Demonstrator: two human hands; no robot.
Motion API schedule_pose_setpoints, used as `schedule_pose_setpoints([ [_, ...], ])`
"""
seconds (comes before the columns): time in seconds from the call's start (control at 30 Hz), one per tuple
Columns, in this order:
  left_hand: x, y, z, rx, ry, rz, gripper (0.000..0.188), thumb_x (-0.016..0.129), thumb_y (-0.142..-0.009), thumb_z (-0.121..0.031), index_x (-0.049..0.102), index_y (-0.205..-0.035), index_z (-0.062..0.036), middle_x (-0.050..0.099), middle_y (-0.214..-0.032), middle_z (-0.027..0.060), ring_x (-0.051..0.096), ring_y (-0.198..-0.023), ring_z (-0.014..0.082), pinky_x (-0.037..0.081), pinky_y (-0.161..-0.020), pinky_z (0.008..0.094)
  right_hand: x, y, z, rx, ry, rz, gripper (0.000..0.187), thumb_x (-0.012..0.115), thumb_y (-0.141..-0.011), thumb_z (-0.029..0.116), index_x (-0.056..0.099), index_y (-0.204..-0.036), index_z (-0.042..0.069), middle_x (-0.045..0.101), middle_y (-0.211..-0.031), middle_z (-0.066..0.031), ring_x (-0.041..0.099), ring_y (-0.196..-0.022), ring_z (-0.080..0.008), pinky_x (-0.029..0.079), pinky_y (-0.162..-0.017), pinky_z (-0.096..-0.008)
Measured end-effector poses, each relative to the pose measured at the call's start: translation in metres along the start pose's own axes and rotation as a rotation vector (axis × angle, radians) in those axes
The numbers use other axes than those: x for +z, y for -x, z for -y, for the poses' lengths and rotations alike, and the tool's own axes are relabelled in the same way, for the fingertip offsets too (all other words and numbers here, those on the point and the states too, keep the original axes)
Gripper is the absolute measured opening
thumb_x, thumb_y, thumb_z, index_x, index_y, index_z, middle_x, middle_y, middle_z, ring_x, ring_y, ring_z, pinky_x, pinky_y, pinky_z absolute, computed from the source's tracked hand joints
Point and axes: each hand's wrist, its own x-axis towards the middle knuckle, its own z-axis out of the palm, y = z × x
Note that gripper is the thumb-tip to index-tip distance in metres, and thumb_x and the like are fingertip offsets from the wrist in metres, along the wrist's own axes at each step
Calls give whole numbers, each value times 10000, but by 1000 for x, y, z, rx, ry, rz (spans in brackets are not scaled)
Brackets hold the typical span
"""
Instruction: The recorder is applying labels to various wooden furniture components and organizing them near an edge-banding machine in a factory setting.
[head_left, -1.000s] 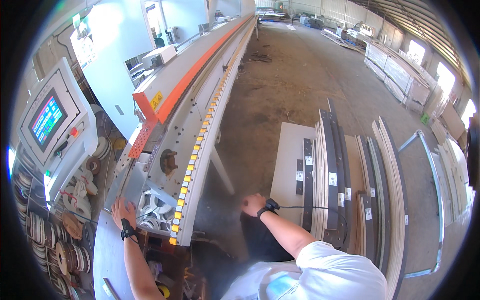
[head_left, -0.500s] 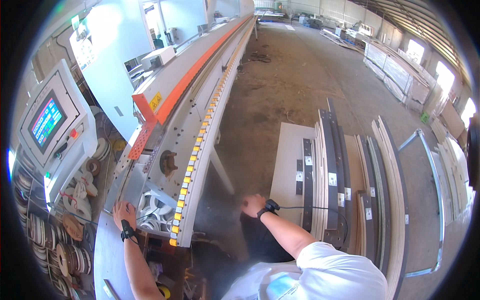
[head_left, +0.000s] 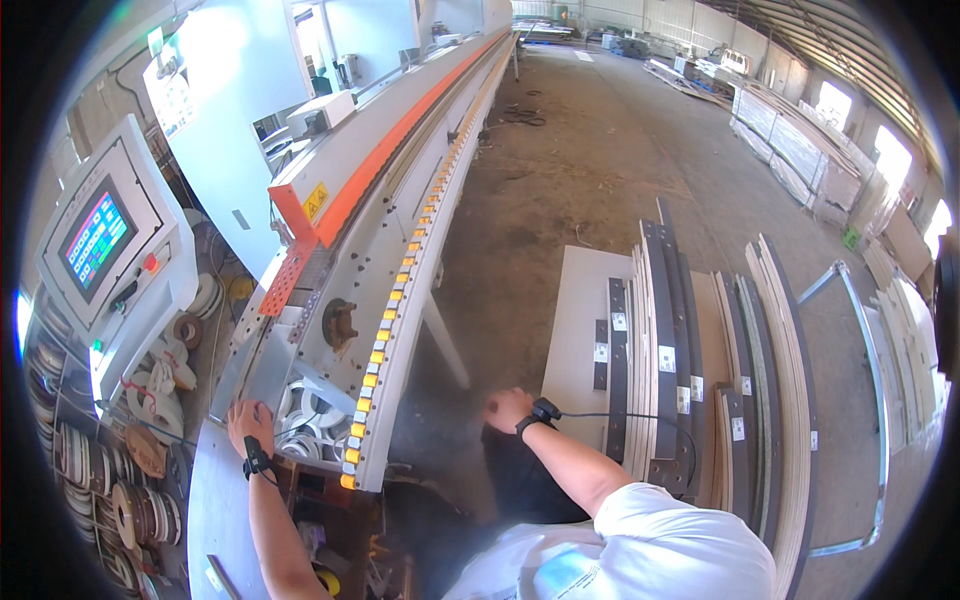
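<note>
Left hand (head_left: 248, 420) rests flat, fingers spread, on near end of long machine (head_left: 380, 230). Right hand (head_left: 507, 408) hangs right of it, near stacked panels (head_left: 690, 340); finger state unclear.

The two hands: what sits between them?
In the head view, the machine's feed rail with yellow pads lies between the left hand and right hand.

left hand (head_left: 250, 422) reaches forward, palm down, arm nearly straight; right hand (head_left: 508, 408) extends ahead, loosely curled, elbow bent, both wrists banded.
</note>
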Motion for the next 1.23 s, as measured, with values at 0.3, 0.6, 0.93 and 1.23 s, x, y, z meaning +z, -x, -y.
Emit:
schedule_pose_setpoints([
  [0.3, -2, -2, 4, -9, 10, 37, 166, 681, -955, -191, 744, -1051, -72, 735, -1139, 131, 635, -1130, 405, 509, -1003, 518, -3, -3, 4, 10, 25, 41, 320, 725, -893, 471, 815, -1118, 262, 788, -1202, -10, 635, -1257, -346, 507, -1014, -542],
  [0.6, 0, 0, -3, 75, -28, -184, 165, 679, -958, -198, 729, -1055, -74, 728, -1142, 130, 635, -1132, 397, 511, -999, 514, -1, 3, 2, -30, -18, -92, 269, 734, -835, 439, 813, -950, 209, 798, -1084, -59, 693, -1128, -357, 552, -934, -534],
  [0.93, -3, -1, -9, 25, -23, -98, 149, 684, -956, -204, 731, -1008, -72, 713, -1125, 140, 632, -1132, 401, 513, -1002, 507, -9, 0, 5, 46, 14, 52, 332, 721, -897, 465, 815, -1132, 250, 788, -1216, -5, 630, -1272, -328, 499, -1052, -527],
  [1.23, 4, -3, 13, -16, -54, 92, 262, 738, -920, -189, 745, -1161, -87, 728, -1269, 132, 635, -1241, 371, 496, -1070, 503, -11, 1, 6, 54, 7, 66, 365, 713, -912, 465, 809, -1189, 247, 782, -1259, -15, 627, -1299, -323, 497, -1080, -535],
])
